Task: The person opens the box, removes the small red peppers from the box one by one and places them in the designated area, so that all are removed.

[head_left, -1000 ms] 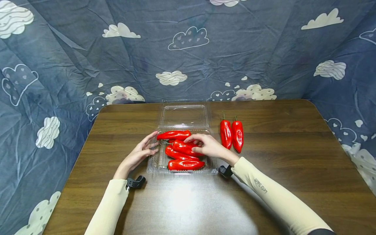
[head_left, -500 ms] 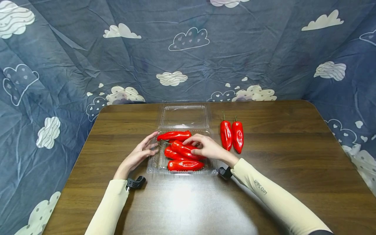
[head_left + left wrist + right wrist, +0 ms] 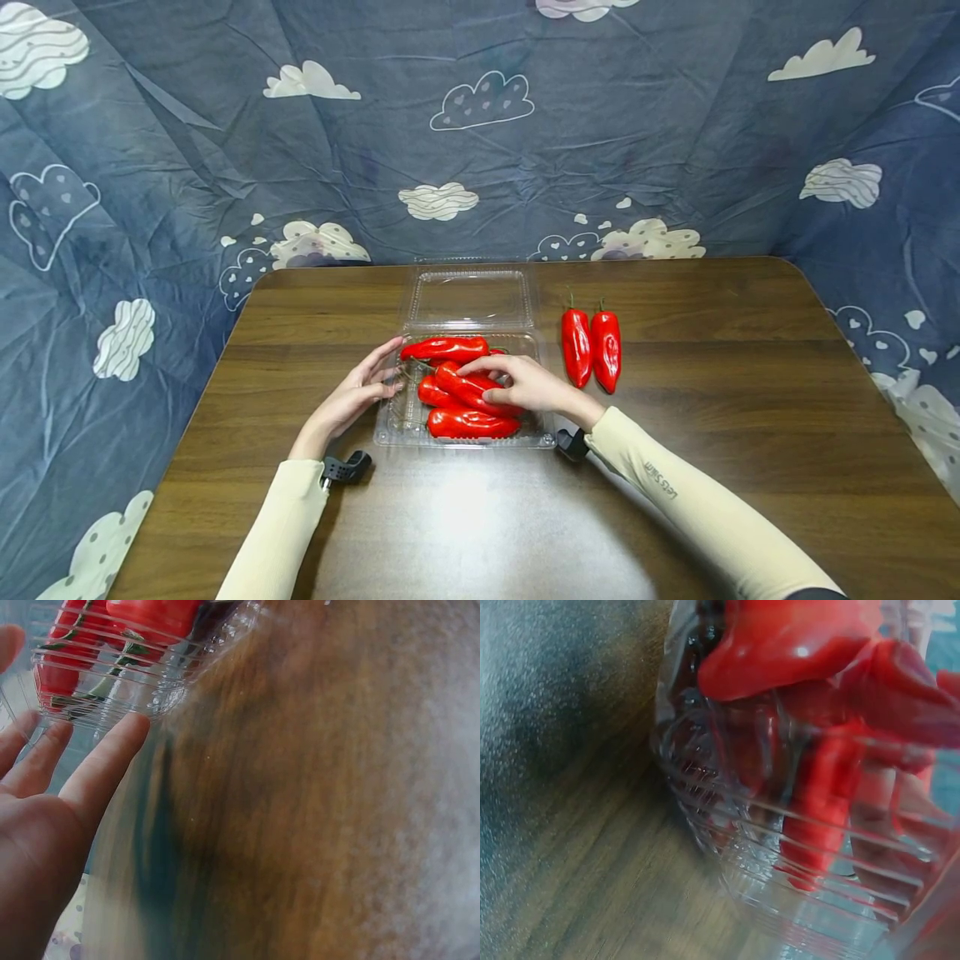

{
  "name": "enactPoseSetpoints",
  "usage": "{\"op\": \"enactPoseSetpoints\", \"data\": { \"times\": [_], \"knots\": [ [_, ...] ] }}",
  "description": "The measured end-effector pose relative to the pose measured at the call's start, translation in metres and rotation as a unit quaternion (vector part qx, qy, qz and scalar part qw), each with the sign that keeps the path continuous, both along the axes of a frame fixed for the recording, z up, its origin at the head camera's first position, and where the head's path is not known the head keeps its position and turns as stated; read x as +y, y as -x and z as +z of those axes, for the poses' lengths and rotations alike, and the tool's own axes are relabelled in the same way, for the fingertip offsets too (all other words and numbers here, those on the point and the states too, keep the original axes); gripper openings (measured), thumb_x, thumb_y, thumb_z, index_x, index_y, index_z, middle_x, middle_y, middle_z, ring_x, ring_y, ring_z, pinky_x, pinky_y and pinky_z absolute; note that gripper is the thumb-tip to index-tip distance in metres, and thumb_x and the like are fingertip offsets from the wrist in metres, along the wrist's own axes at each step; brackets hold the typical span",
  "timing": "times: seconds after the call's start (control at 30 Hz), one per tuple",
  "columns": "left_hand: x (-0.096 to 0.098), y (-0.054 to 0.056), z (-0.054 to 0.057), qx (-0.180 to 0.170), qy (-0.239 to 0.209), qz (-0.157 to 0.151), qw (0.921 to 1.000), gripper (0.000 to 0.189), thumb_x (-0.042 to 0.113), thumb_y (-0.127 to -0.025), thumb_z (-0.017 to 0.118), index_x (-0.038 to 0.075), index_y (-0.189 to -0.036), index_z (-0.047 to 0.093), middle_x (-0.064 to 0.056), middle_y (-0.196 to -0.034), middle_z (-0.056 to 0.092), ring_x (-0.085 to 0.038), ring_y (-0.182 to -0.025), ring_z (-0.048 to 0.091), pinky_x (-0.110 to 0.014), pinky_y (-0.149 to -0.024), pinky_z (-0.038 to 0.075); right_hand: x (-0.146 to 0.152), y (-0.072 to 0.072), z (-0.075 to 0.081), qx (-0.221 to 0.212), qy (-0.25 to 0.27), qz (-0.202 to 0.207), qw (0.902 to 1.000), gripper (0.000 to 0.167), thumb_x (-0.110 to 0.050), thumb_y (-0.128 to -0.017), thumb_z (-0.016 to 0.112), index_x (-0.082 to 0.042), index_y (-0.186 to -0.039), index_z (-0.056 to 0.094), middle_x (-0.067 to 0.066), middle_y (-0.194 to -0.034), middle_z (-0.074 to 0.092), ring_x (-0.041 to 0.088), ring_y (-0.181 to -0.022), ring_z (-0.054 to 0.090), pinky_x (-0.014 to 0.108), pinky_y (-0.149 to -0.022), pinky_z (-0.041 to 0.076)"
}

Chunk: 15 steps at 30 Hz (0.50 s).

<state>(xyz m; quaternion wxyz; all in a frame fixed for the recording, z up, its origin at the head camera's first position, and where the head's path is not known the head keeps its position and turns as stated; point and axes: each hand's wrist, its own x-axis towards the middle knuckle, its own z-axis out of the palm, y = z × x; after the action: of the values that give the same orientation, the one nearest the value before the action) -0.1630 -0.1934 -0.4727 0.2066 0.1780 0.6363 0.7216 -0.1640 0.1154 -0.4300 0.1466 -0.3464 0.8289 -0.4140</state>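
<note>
In the head view, a clear plastic clamshell box (image 3: 384, 429) holds several glossy red peppers. My right hand (image 3: 528, 385) reaches over the box's right side, with fingers and thumb on either side of a slanting red pepper (image 3: 457, 385) on top of the others. Another pepper (image 3: 446, 347) lies along the back wall, and one (image 3: 472, 423) along the front. Straight fingers of my left hand (image 3: 352, 396) rest against the box's left wall. The left wrist view shows the left hand (image 3: 45, 817) by that ribbed wall (image 3: 112, 682), with green pepper stems behind it.
The transparent lid (image 3: 471, 298) lies folded back behind the box. Two more red peppers (image 3: 577, 346) lie side by side on the brown wooden table (image 3: 712, 375), right of the box. A blue cloud-patterned cloth (image 3: 622, 125) hangs beyond the table's far edge.
The pepper under my right hand has turned to a steeper slant and shifted slightly left. My right hand has moved slightly left and nearer. The left hand stays in place.
</note>
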Motion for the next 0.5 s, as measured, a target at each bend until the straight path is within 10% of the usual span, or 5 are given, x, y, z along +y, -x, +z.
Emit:
{"op": "enactPoseSetpoints", "data": {
  "times": [0.5],
  "knots": [
    [0.0015,-0.0024,0.004,-0.003,-0.005,-0.001,1.0,0.076,-0.017,-0.085,0.043,0.003,-0.153,0.014,-0.013,-0.159,0.007,-0.046,-0.133,0.023,-0.046,-0.106,0.035,0.0008,-0.0012,-0.0016,-0.004,0.026,0.011,0.9996,0.045,0.002,-0.085,0.06,-0.014,-0.127,0.062,0.008,-0.129,0.056,0.024,-0.108,0.058,0.039,-0.092,0.049]
  ]
}}
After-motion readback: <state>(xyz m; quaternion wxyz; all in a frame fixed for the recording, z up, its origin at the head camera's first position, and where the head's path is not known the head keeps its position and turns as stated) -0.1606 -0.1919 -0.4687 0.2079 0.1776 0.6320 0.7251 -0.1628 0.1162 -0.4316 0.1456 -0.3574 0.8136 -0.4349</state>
